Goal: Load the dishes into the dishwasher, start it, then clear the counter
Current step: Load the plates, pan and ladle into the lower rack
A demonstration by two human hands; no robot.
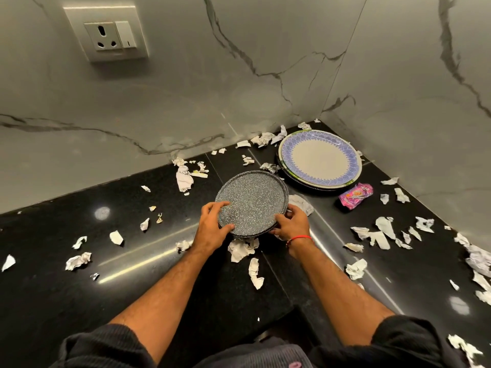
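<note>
Both hands are gripping a round, grey speckled plate [251,200] over the black polished counter [66,261]: the left hand [212,225] is curling over its near-left rim, the right hand [291,224] pinching its near-right edge. Torn white paper scraps [382,233] are lying around; a blue-patterned white plate [320,158] is sitting in the corner.

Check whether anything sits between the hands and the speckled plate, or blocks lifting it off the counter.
Nothing visible does. The left hand and right hand already grip the speckled plate at its near rim. Paper scraps lie on the counter around it. The dishwasher is out of view.
</note>
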